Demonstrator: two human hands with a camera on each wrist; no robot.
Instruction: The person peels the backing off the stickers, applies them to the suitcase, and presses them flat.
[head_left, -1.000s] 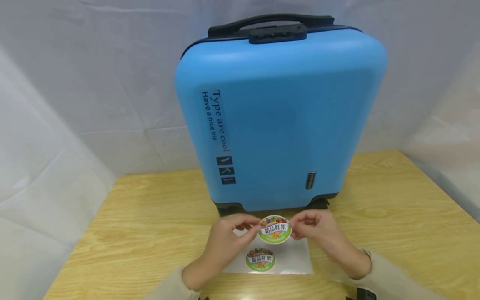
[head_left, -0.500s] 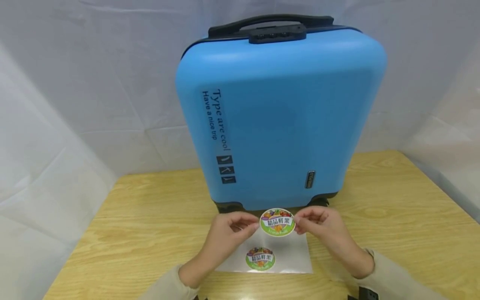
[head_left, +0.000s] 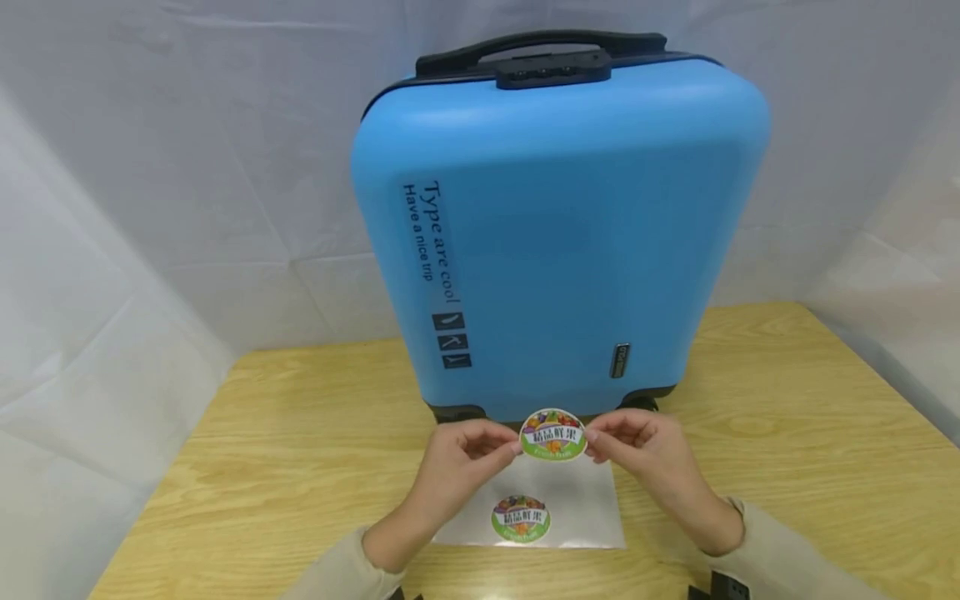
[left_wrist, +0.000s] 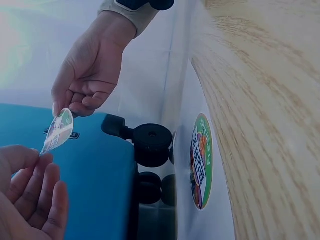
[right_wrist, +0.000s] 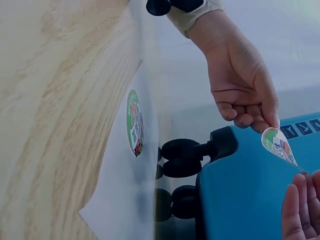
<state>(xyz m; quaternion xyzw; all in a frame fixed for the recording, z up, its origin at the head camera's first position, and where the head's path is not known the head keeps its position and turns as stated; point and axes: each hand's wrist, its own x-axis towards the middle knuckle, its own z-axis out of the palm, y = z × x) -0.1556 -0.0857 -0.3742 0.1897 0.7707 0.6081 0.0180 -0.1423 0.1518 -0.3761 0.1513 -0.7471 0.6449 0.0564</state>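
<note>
Between both hands, above the table, is an oval fruit sticker (head_left: 553, 435) with a green lower edge and a printed white band. My left hand (head_left: 459, 473) pinches its left edge between thumb and fingers. At the opposite edge, my right hand (head_left: 651, 461) pinches it the same way. In both wrist views the sticker bends slightly and hangs free of any surface. Below lies a white backing sheet (head_left: 577, 508) bearing a second matching sticker (head_left: 521, 518). Behind the hands stands an upright blue suitcase (head_left: 555, 250) with printed lettering at its left side.
The suitcase rests on black wheels (left_wrist: 152, 145) on the wooden table (head_left: 300, 417). A black carry handle (head_left: 540, 38) and a combination lock (head_left: 553, 70) top it. White sheeting (head_left: 187, 167) hangs behind the table and at its sides.
Both hands have raised the sticker off the backing sheet's level, toward the suitcase's base. The left fingers, apart from its edge half a second ago, now meet it. Suitcase and sheet stay nearly put.
</note>
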